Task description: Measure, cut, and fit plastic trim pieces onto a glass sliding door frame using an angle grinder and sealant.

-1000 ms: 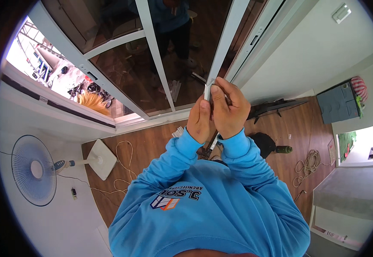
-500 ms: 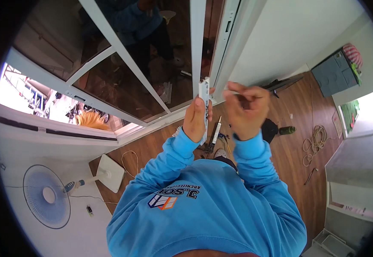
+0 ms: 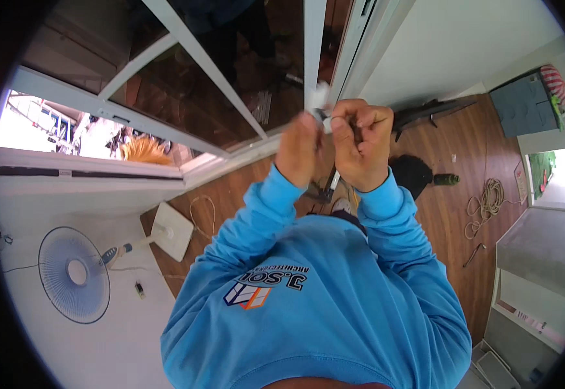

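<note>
My left hand (image 3: pixel 298 148), smeared by motion, is closed round a narrow white strip (image 3: pixel 320 96) whose upper end sticks out above the fingers. The rest of the strip is hidden by the hand. Close beside it on the right, my right hand (image 3: pixel 363 139) has its fingers curled in a pinch. Its thumb and fingertips are near a small pale bit at the strip's side; what they grip, if anything, is too small to make out. Both hands are held in front of the white-framed glass door (image 3: pixel 198 107).
On the wooden floor (image 3: pixel 457 240) lie a coil of rope or hose (image 3: pixel 486 202), a green bottle (image 3: pixel 446 179) and a dark bag-like thing (image 3: pixel 411 174). A fan (image 3: pixel 75 272) stands at the left. Grey drawers (image 3: pixel 522 102) stand at the far right.
My right hand has come left and closed in against the strip. The strip, upright in my left hand before, has moved up and is blurred. The whole view has shifted slightly.
</note>
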The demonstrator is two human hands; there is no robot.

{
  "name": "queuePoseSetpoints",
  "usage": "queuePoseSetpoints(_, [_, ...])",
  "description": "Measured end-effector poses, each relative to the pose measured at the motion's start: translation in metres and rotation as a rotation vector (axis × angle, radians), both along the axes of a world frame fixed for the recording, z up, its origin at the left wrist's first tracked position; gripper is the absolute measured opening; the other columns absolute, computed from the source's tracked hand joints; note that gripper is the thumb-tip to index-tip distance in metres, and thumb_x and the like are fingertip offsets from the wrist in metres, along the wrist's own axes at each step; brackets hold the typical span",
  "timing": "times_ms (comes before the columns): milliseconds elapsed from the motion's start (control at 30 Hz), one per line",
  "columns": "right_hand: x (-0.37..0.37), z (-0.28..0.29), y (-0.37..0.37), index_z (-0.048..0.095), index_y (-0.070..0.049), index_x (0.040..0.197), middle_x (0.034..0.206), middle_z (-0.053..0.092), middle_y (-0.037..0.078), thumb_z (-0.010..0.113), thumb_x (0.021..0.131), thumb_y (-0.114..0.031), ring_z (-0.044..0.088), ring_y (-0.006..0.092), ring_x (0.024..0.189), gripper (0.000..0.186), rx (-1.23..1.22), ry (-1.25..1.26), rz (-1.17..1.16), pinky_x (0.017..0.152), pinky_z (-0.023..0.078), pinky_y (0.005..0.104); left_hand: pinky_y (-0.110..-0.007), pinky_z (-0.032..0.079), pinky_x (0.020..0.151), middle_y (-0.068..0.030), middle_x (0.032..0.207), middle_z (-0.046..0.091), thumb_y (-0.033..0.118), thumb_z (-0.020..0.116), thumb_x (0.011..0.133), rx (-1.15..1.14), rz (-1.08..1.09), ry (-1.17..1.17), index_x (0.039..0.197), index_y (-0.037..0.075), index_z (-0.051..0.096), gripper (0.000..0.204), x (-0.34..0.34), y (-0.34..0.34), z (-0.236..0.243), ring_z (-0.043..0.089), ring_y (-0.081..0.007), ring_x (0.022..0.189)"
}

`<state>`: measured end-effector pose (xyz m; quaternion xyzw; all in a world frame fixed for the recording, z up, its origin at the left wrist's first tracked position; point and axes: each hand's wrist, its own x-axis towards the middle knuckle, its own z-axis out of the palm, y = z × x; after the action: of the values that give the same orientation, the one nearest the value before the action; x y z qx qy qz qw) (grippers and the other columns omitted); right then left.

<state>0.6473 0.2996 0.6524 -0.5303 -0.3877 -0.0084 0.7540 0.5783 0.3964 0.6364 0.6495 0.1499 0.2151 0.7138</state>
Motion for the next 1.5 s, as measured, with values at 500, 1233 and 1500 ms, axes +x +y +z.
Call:
queuePoseSetpoints(500, [0.036,-0.143,-0.300,0.057,-0.008,0.101,0.088,0.057,0.007,0.061,0.076,-0.006,0.055,0.0161,0.072,0.025,-0.808,0.574,-0.568,0.063,0.045,0.0298,-0.029,0.042,0.054,-0.0014,0.070,0.050,0.062,0.035,0.088,-0.372,0.650,-0.048,0.123,0.008,0.047,0.065,-0.067,0.162,-0.108,0.048,-0.0137,0.063])
queuePoseSetpoints(1233, [0.097,-0.303,-0.483,0.071,-0.011,0.083,0.083,0.067,0.015,0.065,0.073,-0.018,0.065,0.0282,0.082,0.014,-1.910,0.386,-0.605,0.074,0.052,0.0374,-0.024,0.041,0.055,-0.0022,0.074,0.053,0.042,0.038,0.095,-0.260,0.917,0.379,0.122,0.002,0.052,0.050,-0.098,0.003,-0.187,0.048,-0.0109,0.062])
queuePoseSetpoints(1500, [0.081,-0.303,-0.241,0.071,-0.011,0.081,0.079,0.067,0.011,0.070,0.067,-0.017,0.065,0.0255,0.076,0.015,-1.746,-0.093,-0.066,0.072,0.051,0.0365,-0.024,0.040,0.051,-0.0031,0.065,0.053,0.048,0.043,0.092,-0.029,1.432,0.743,0.089,0.003,0.058,0.048,-0.385,-0.071,-0.228,0.049,-0.0098,0.055])
